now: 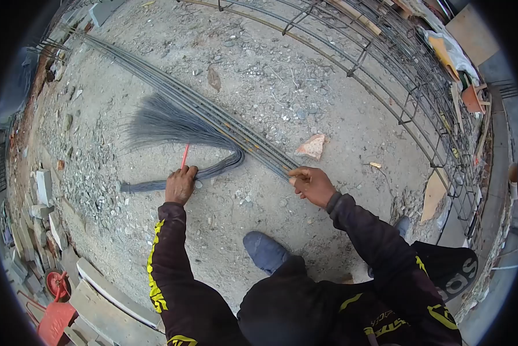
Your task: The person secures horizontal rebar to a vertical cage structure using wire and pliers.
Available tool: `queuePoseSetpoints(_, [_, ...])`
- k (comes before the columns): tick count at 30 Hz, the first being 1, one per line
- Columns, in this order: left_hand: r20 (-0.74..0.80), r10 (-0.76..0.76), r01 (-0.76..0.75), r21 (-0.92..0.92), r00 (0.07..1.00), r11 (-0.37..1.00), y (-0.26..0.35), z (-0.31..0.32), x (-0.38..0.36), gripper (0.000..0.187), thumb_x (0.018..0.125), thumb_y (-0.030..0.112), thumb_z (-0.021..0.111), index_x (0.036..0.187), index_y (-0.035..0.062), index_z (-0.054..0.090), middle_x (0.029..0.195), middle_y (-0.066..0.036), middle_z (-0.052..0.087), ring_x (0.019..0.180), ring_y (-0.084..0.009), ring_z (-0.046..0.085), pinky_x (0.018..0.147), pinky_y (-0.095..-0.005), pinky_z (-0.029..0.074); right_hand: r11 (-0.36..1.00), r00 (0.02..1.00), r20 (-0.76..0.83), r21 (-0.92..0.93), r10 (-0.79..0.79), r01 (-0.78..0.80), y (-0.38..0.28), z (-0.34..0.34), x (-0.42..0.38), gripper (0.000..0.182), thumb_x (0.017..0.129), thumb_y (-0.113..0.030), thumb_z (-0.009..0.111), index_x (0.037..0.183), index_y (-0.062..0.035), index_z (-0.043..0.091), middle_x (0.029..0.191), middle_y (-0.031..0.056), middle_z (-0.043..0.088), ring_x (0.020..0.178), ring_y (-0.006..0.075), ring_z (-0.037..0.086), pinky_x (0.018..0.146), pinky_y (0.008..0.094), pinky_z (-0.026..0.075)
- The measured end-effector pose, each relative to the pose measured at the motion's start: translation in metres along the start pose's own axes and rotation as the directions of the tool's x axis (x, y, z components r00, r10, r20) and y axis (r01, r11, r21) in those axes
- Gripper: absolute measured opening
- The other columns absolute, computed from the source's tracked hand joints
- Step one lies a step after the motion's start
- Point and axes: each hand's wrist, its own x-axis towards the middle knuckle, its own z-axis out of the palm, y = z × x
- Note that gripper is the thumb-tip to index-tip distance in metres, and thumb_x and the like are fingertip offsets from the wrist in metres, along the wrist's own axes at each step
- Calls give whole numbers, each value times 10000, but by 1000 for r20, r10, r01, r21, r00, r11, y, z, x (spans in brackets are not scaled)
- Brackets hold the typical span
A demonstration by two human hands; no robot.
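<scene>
My left hand (180, 185) is closed around a thin red stick (185, 154), which points up and away from me. It is over the folded part of a bundle of dark tie wire (181, 126), whose loose ends fan out on the ground. Several long steel rebars (184, 95) lie side by side, running from the far left towards me, partly over the wire. With thumb and fingers my right hand (312, 185) grips the near end of these rebars. The fingers hide the very tips.
A rebar cage (365, 55) with stirrups curves along the right side. A broken brick piece (312, 146) lies beyond my right hand. Concrete blocks (44, 187) line the left edge, with a red wheelbarrow (57, 320) at the lower left. The ground is gravelly.
</scene>
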Motion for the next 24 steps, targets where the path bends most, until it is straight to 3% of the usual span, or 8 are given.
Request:
queuePoseSetpoints(6, [-60,13,-13,11,998,1000,-3,-23,-24,186,850,108,583,1027,166,586,828,-35,583,775,-243,632,673,-393,496,953,997,56,292,60,-74,-53,85,76,683,947,-364,648,1456,-8,364,1234,209,569,962,294,671,758,381,599])
queuePoseSetpoints(9, [-99,35,-35,5,995,999,2,-49,-37,192,853,140,594,1041,179,588,818,-20,573,759,-213,620,659,-370,486,904,987,129,404,91,-136,-76,129,78,839,935,-407,655,1516,-17,190,1280,237,511,1026,350,653,777,437,615])
queuePoseSetpoints(10, [-108,48,-46,21,993,999,3,-61,-40,192,853,148,597,1042,182,588,817,-13,570,758,-200,617,653,-360,481,860,988,137,494,70,-129,-82,140,72,828,940,-300,650,1524,-11,138,1205,207,556,994,326,660,754,467,626])
queuePoseSetpoints(13, [-145,57,-48,65,988,997,11,-107,-59,219,841,155,623,1058,189,608,791,7,546,734,-172,593,639,-332,458,763,1000,9,646,-15,6,-89,160,56,652,923,-115,571,1487,5,266,1152,163,600,944,271,675,665,422,637])
queuePoseSetpoints(16, [-171,32,-17,89,985,996,21,-147,-85,258,832,157,638,1087,199,627,773,26,523,718,-144,569,632,-307,440,652,967,80,752,-243,101,-92,163,26,611,893,8,518,1472,5,320,1103,125,608,941,210,660,671,370,613])
queuePoseSetpoints(19, [-140,-69,86,113,988,990,32,-157,-124,321,831,162,643,1147,221,633,779,46,515,715,-122,556,627,-290,426,612,940,51,770,-339,179,-91,182,18,552,895,34,505,1433,11,384,1079,102,604,936,157,632,718,317,581])
queuePoseSetpoints(23, [-195,-258,277,79,946,958,20,-134,-157,290,855,182,623,1143,203,600,784,43,499,720,-117,557,622,-287,428,679,879,246,725,-408,113,-100,214,49,539,908,20,535,1429,-12,401,1049,81,591,926,135,618,747,294,577])
queuePoseSetpoints(24, [-49,-344,345,10,938,939,11,-115,-162,395,830,188,681,1214,197,588,912,11,563,859,-163,584,730,-328,457,761,913,268,645,-307,67,-103,224,58,565,902,9,574,1437,-16,392,1057,96,594,875,145,633,705,300,598])
